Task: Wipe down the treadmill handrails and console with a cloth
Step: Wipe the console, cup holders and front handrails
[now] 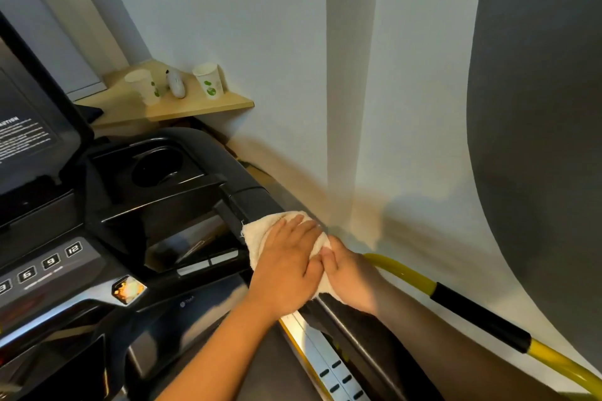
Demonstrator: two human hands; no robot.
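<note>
- Cloth (260,231): pale towelling, bunched over the right-side handrail (351,329) where the rail meets the console (156,205). That is where the work sits now.
- Left hand (286,267): flat, fingers spread, palm pressing the cloth down on the rail top. No pinch; I read it as an open pressing grip, bearing on the cloth rather than clasping it.
- Right hand (350,280): just beside the left, touching it, on the wall side of the rail. Fingers curl over the cloth's outer edge. I judge it a narrow grip holding the cloth, though the fingertips are partly hidden.
- Key relation: the rail's long axis runs from the console, far and left, down toward me, near and right. Both hands sit at the far end of it, so the unwiped length lies toward my body, under the forearms.
- Judgement: the coming stroke is a pull along that axis toward me. The right hand is on the outer flank and better placed to wrap it; the left covers the top and inner face.
- Yellow bar (404,270) with a black sleeve runs near the rail on the wall side, apart from the cloth.
- Console buttons (50,260) lie well left of both hands; I judge them still to do.
- Shelf (202,104) by the wall carries two paper cups (208,80); no concern.
</note>
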